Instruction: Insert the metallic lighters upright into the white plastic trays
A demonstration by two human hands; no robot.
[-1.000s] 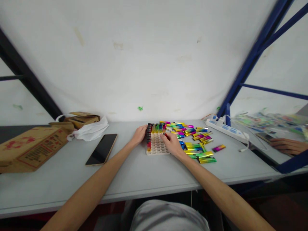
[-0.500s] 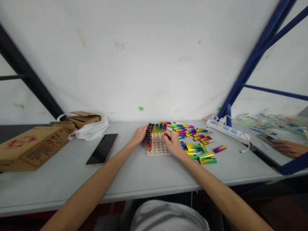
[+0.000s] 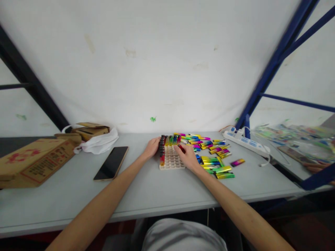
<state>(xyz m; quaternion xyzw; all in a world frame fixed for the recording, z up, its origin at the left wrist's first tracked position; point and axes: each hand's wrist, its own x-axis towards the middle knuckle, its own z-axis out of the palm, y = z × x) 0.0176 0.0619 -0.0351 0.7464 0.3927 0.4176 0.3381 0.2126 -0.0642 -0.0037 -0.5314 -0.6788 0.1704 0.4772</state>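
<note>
A pale tray with rows of round holes (image 3: 172, 161) lies on the table before me. Upright lighters with dark tops (image 3: 162, 148) line its left side, and more lighters in metallic colours (image 3: 172, 140) stand along its back row. My left hand (image 3: 152, 147) is curled against the tray's left side, steadying it, its fingertips partly hidden behind the lighters. Over the right part of the holes, my right hand (image 3: 189, 157) pinches a red lighter (image 3: 181, 148), mostly covered by the fingers. To its right lies a loose pile of shiny lighters (image 3: 213, 160).
A black phone (image 3: 112, 163) lies left of my arm. Farther left are a cardboard box (image 3: 39, 158) and a white plastic bag (image 3: 101, 142). A white power strip (image 3: 247, 143) runs along the right. Beyond a blue frame (image 3: 272, 69), another person's hand (image 3: 315, 169) holds a phone.
My right hand has shifted slightly left over the tray with the lighter. My left hand stays at the tray. The other person's hand has moved down and right.
</note>
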